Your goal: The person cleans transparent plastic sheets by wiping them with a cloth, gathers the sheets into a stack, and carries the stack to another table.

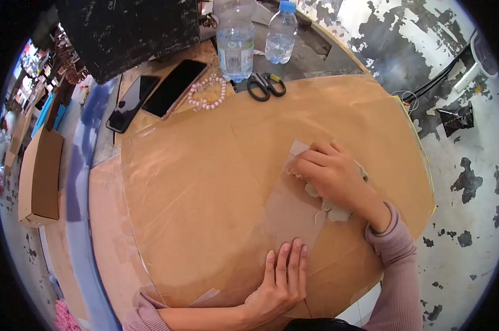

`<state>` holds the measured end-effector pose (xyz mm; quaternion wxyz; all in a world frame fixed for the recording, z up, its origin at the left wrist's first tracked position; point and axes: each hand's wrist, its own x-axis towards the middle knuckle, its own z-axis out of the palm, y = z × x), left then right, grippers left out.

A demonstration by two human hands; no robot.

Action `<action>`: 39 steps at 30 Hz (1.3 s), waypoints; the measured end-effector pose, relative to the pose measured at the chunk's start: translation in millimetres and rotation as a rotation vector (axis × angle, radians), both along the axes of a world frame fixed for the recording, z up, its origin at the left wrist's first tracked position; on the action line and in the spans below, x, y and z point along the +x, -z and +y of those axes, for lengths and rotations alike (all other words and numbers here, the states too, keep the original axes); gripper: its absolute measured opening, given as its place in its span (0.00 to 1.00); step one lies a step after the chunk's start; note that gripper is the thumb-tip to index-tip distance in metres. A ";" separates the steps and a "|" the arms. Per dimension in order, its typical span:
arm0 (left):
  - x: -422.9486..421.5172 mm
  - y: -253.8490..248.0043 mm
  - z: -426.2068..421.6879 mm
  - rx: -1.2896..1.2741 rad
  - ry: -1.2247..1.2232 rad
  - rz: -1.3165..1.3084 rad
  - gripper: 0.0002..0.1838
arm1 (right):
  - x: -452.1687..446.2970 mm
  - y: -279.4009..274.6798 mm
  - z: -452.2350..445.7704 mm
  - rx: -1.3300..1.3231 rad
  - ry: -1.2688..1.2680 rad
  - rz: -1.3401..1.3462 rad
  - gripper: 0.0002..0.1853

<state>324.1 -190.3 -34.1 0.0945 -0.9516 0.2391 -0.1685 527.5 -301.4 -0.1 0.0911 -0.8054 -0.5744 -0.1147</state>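
A translucent, pale strip of sheet [289, 208] lies slantwise on the brown-covered tabletop [194, 193]. My left hand [282, 284] presses its outstretched fingers flat on the strip's near end. Over the far end, my right hand [335, 174] is closed with its fingers curled down; what the fingertips pinch is hidden beneath them. Greyish, clay-like lumps [339, 213] lie under and beside the right palm, partly covered by it. A small crumb of similar stuff sits on the strip's right edge.
Black-handled scissors [266, 86], a pink bead bracelet [207, 94], one phone [175, 88] and another dark phone [132, 103] lie at the far side. Behind them stand a large water bottle [235, 52] and a smaller one [281, 41]. A cardboard box [41, 176] is at left.
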 end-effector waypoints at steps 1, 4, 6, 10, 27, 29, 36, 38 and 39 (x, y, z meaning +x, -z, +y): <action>-2.4 0.6 -1.7 -0.008 -0.005 -0.006 0.22 | 3.2 -4.8 0.1 -0.039 0.059 -0.027 0.04; 1.7 2.6 -2.9 -0.010 -0.044 -0.026 0.22 | -26.5 1.5 7.9 0.011 -0.235 -0.043 0.05; -6.5 1.7 -5.1 -0.010 -0.036 0.030 0.22 | -33.0 9.8 4.9 0.028 -0.237 0.058 0.05; -1.0 -3.4 -1.0 0.034 -0.002 0.003 0.22 | -1.6 -2.6 1.8 0.042 -0.056 0.058 0.05; 1.2 -5.2 2.2 -0.029 0.006 0.027 0.22 | -17.8 6.7 6.4 0.056 -0.009 0.016 0.09; 3.9 -4.1 2.9 -0.034 0.010 0.001 0.22 | -3.8 4.4 8.3 0.097 0.120 -0.022 0.07; 3.9 -1.9 4.0 0.021 0.028 -0.007 0.23 | 67.6 27.7 -35.3 0.287 0.738 -0.084 0.07; 6.1 -8.8 7.7 0.012 0.047 0.039 0.23 | 68.8 25.2 -40.3 0.330 0.751 -0.206 0.09; 7.7 -25.7 11.4 -0.067 0.028 0.105 0.23 | 69.0 23.1 -43.0 0.356 0.758 -0.270 0.09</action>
